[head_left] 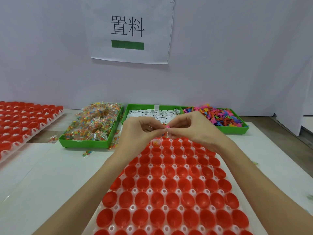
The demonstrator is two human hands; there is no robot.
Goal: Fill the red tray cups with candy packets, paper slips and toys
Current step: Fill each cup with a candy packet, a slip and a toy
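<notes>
Both hands meet over the far edge of the red cup tray: the left hand and right hand pinch a small pink toy between curled fingertips. One candy packet lies in a far-row cup, just below the left hand.

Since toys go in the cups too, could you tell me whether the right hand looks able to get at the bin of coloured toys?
Probably yes: the toy bin lies open just beyond the right hand, nothing between, though its fingers are pinching a small item.
</notes>
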